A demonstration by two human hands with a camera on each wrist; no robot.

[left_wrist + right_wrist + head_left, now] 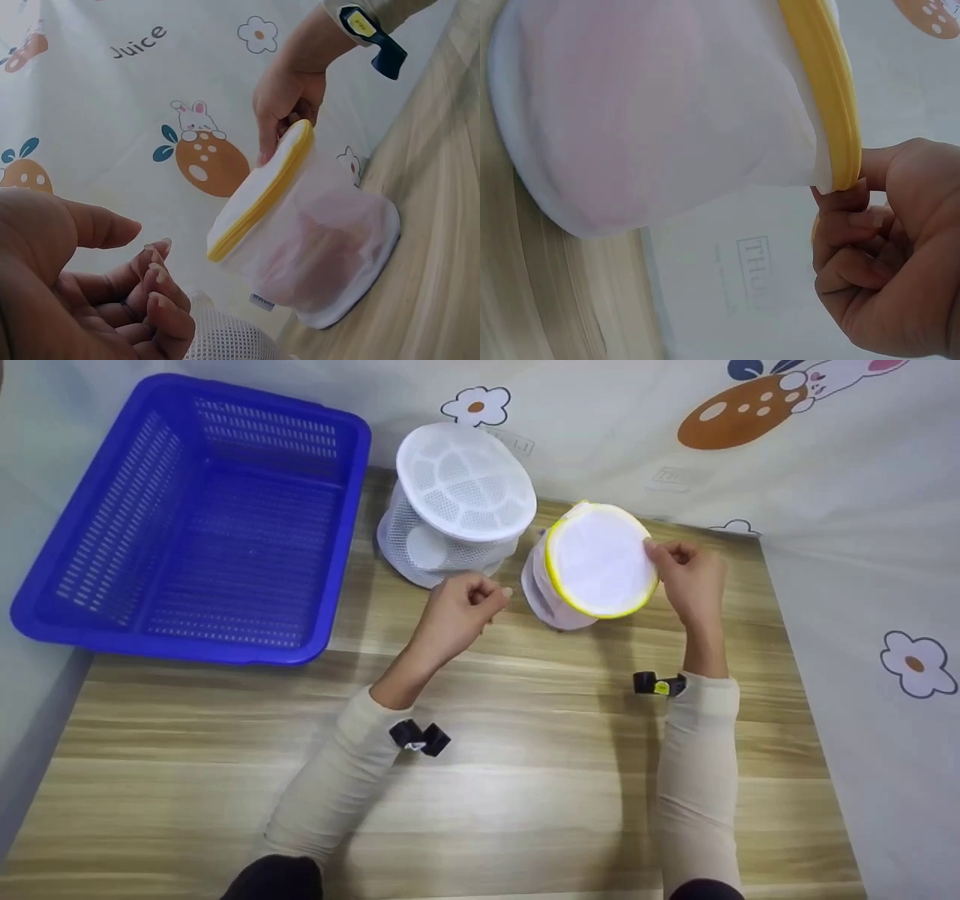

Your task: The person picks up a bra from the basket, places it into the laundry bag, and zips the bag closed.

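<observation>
A small round white mesh laundry bag [602,561] with a yellow zipper rim stands on the table. Something pinkish shows through its thin side [322,247]. My right hand [691,579] pinches the rim at its right edge between thumb and fingers, and the right wrist view shows this grip on the yellow zipper [832,97]. Left of that bag, my left hand [459,613] hovers with loosely curled fingers, holding nothing; a gap shows between its thumb and fingertips [166,246]. Just beyond it stands a larger white mesh laundry bag [465,484], its ribbed lid tilted.
A blue plastic basket [319,649] with slotted walls stands at the left of the wooden table [510,780]. A pale printed cloth [600,457] hangs behind the table and along its right side.
</observation>
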